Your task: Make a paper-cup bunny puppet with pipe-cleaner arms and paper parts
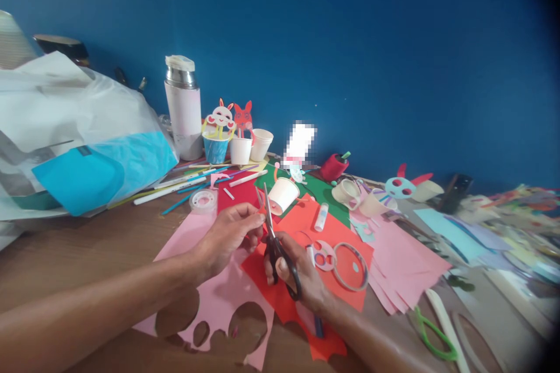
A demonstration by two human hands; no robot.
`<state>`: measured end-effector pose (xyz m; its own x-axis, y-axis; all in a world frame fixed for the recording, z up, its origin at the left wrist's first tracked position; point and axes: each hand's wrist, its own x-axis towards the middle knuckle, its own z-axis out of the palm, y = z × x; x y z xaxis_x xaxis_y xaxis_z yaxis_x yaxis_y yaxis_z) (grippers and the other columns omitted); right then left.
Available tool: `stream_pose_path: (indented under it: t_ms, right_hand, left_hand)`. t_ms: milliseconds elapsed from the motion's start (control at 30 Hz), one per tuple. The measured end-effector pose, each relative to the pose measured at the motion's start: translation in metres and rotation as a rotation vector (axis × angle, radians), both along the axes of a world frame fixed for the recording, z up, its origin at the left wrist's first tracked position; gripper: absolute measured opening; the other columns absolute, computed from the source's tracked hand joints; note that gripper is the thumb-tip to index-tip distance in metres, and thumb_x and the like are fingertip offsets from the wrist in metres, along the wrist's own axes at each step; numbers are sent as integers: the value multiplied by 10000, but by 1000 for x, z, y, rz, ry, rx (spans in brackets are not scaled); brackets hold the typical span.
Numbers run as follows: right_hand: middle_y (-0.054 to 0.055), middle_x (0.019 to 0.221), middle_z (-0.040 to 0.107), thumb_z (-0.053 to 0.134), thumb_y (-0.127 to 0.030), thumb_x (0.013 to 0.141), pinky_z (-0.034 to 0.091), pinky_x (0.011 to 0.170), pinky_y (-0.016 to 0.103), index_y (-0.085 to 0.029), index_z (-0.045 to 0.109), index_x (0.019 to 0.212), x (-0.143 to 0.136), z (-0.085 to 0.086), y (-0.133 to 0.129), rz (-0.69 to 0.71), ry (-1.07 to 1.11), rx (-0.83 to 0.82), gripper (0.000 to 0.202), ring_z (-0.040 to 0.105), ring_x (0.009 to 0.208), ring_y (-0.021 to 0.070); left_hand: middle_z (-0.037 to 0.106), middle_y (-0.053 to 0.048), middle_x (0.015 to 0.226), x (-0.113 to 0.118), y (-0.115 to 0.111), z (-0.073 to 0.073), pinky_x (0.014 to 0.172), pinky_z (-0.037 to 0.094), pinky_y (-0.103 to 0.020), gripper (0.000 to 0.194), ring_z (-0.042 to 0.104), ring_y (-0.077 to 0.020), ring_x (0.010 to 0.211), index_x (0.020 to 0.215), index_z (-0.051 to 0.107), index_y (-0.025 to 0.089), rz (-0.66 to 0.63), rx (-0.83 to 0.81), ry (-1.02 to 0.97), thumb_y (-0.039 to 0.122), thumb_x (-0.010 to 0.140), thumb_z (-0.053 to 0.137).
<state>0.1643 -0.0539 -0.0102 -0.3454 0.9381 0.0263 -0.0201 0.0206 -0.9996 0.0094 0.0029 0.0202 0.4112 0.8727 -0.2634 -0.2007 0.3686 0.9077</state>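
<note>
The right hand (301, 268) is closed around the black handles of the scissors (272, 234), whose blades point up and away from it, passing right beside the fingertips of the left hand (234, 233). The left thumb and fingers are drawn together in a pinching shape; whether a scrap of paper sits between them I cannot tell. Just beyond both hands, past the scissor tips, a white paper cup (284, 193) lies on its side. Beneath the left hand and forearm spreads a pink sheet (216, 297) with rounded holes cut from it, while an orange-red sheet (297, 221) lies under the right hand. On that sheet, beyond the right hand, is a glue stick (321, 217); just to this hand's right are a pink cut-out (324, 245) with holes and a tape ring (366, 271). More pink sheets (406, 268) lie farther right of it, and a small tape roll (193, 202) rests beyond the left wrist.
</note>
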Motion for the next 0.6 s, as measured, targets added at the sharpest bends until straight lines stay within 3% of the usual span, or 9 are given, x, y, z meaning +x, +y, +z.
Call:
stream_pose_path:
  t_ms: [600]
  right_hand:
    - [-29, 612, 488, 539, -575, 732, 387, 480, 220, -170, 435, 974, -4, -1, -1, -59, 14, -36, 483, 447, 488, 81]
  left_hand:
    - [503, 44, 533, -1, 0, -2, 459, 343, -203, 226, 444, -59, 442, 610, 450, 161, -15, -6, -11, 303, 749, 558]
